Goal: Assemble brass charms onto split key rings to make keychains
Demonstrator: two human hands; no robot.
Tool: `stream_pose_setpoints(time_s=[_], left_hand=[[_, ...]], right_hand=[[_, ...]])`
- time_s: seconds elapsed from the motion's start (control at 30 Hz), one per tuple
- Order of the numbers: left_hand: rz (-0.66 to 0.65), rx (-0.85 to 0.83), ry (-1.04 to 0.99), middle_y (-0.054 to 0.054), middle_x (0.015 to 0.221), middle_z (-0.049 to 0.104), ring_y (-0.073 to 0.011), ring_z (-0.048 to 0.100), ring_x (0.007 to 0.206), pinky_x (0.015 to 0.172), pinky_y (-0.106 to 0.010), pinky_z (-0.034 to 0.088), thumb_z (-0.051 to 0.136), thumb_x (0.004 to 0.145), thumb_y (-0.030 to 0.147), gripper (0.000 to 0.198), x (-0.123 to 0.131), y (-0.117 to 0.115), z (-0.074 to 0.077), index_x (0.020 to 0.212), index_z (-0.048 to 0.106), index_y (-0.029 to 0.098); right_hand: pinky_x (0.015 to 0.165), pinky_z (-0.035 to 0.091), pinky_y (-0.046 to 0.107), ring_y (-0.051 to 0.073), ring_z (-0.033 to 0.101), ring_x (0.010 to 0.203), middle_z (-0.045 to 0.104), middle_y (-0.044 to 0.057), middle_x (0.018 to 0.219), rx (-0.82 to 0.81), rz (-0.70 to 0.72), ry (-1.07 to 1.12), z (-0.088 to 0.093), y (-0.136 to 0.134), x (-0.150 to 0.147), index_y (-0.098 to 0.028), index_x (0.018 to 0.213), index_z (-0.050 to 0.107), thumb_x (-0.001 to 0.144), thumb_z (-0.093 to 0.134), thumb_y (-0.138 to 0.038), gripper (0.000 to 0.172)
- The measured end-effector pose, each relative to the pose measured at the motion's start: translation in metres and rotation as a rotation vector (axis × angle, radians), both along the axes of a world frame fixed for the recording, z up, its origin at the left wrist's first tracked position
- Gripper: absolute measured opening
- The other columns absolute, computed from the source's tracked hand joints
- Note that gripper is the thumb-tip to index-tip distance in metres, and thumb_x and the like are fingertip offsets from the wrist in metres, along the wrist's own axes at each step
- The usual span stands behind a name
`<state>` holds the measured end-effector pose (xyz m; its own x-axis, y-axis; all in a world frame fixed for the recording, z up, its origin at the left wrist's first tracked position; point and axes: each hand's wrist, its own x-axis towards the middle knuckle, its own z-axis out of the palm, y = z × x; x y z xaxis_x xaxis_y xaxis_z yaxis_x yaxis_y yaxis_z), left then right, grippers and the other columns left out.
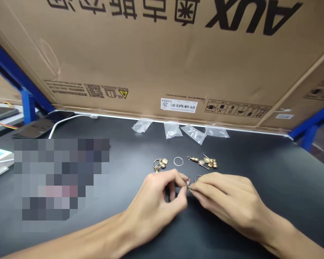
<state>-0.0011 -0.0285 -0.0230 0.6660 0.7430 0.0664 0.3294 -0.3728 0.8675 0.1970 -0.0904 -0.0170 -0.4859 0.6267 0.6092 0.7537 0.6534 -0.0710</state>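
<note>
My left hand (164, 194) is closed in a pinch on a small silver metal piece (188, 184), too small to tell its exact kind. From the other side my right hand (229, 201) pinches the same piece, its fingertips nearly meeting those of the left. A silver ring (197, 178) shows partly behind the right fingers. Farther back on the dark table lie another plain silver ring (178, 161) and, to its left, a ring with gold-coloured charms (160, 164). To the right is a loose group of gold-coloured charms and beads (209, 162) with thin silver pins.
Several clear plastic bags (173, 130) lie along the table's back edge, before a large cardboard box (151, 64). A dark phone (34, 128) and a white cable (67, 118) are at the back left. Blue posts (29, 106) flank the table. A blurred-out patch covers the left.
</note>
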Motion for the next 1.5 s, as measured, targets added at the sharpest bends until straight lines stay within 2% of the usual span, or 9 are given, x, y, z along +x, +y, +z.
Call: stream_pose_setpoints(time_s=[0.2, 0.3, 0.37, 0.43, 0.53, 0.6, 1.07, 1.3, 1.5], left_hand=[[0.049, -0.058, -0.074, 0.003, 0.091, 0.070, -0.0073, 0.046, 0.058, 0.053, -0.020, 0.039, 0.053, 0.082, 0.011, 0.013, -0.002, 0.000, -0.005, 0.071, 0.053, 0.018], [0.083, -0.080, -0.099, 0.002, 0.092, 0.070, -0.0083, 0.050, 0.061, 0.054, -0.020, 0.040, 0.054, 0.087, 0.018, 0.011, -0.003, 0.003, -0.006, 0.076, 0.058, 0.019], [0.098, -0.072, -0.095, 0.002, 0.093, 0.070, -0.0085, 0.052, 0.061, 0.054, -0.020, 0.040, 0.053, 0.088, 0.020, 0.010, -0.002, 0.005, -0.006, 0.083, 0.062, 0.020], [0.095, -0.061, -0.075, 0.002, 0.092, 0.070, -0.0084, 0.053, 0.061, 0.054, -0.020, 0.040, 0.052, 0.089, 0.019, 0.012, -0.002, 0.005, -0.006, 0.087, 0.065, 0.021], [0.097, -0.040, -0.060, 0.002, 0.094, 0.071, -0.0080, 0.053, 0.059, 0.053, -0.020, 0.040, 0.053, 0.089, 0.020, 0.013, -0.002, 0.005, -0.006, 0.087, 0.066, 0.021], [0.102, -0.035, -0.057, 0.002, 0.096, 0.072, -0.0080, 0.054, 0.060, 0.053, -0.020, 0.041, 0.053, 0.088, 0.019, 0.012, -0.002, 0.005, -0.006, 0.085, 0.065, 0.021], [0.083, -0.024, -0.055, 0.004, 0.102, 0.072, -0.0080, 0.054, 0.063, 0.057, -0.021, 0.042, 0.052, 0.083, 0.013, 0.012, -0.002, 0.005, -0.004, 0.079, 0.059, 0.020], [0.106, -0.011, -0.069, 0.002, 0.095, 0.071, -0.0084, 0.054, 0.061, 0.053, -0.020, 0.041, 0.052, 0.085, 0.015, 0.011, -0.002, 0.006, -0.004, 0.081, 0.062, 0.019], [0.091, 0.014, -0.074, 0.004, 0.088, 0.070, -0.0079, 0.051, 0.061, 0.056, -0.019, 0.041, 0.050, 0.089, 0.017, 0.013, -0.003, 0.005, -0.006, 0.087, 0.063, 0.020]], right_hand=[[0.064, 0.057, 0.028, 0.019, 0.072, 0.077, 0.077, 0.009, 0.086, 0.104, 0.031, -0.229, 0.003, -0.004, -0.004, -0.014, 0.090, 0.073, 0.096, 0.037, -0.007, 0.037], [0.068, 0.056, 0.027, 0.017, 0.071, 0.076, 0.077, 0.007, 0.088, 0.097, 0.015, -0.196, 0.000, -0.001, 0.001, -0.013, 0.096, 0.071, 0.097, 0.046, -0.011, 0.025], [0.070, 0.055, 0.027, 0.015, 0.069, 0.075, 0.076, 0.005, 0.091, 0.070, -0.053, -0.104, -0.002, 0.003, 0.009, -0.014, 0.104, 0.069, 0.095, 0.057, -0.017, 0.015], [0.073, 0.053, 0.028, 0.015, 0.068, 0.079, 0.075, 0.005, 0.096, 0.017, -0.194, -0.030, -0.003, 0.010, 0.019, -0.016, 0.109, 0.068, 0.095, 0.058, -0.019, 0.017], [0.072, 0.051, 0.030, 0.018, 0.065, 0.082, 0.074, 0.004, 0.094, -0.126, -0.397, -0.029, -0.007, 0.020, 0.031, -0.021, 0.098, 0.071, 0.098, 0.054, -0.025, 0.017], [0.068, 0.050, 0.030, 0.020, 0.064, 0.083, 0.074, 0.004, 0.091, -0.200, -0.437, -0.043, -0.010, 0.025, 0.036, -0.022, 0.092, 0.072, 0.098, 0.054, -0.031, 0.021], [0.061, 0.045, 0.027, 0.019, 0.061, 0.085, 0.071, 0.005, 0.093, -0.162, -0.379, -0.164, -0.017, 0.027, 0.036, -0.019, 0.098, 0.069, 0.101, 0.047, -0.026, 0.024], [0.064, 0.050, 0.029, 0.017, 0.061, 0.074, 0.070, 0.002, 0.090, -0.362, -0.358, 0.219, -0.004, 0.021, 0.027, -0.024, 0.096, 0.071, 0.096, 0.057, -0.032, 0.016], [0.062, 0.051, 0.026, 0.015, 0.063, 0.074, 0.069, 0.001, 0.087, -0.457, -0.231, 0.396, 0.003, 0.011, 0.011, -0.025, 0.093, 0.071, 0.095, 0.059, -0.028, 0.013]])
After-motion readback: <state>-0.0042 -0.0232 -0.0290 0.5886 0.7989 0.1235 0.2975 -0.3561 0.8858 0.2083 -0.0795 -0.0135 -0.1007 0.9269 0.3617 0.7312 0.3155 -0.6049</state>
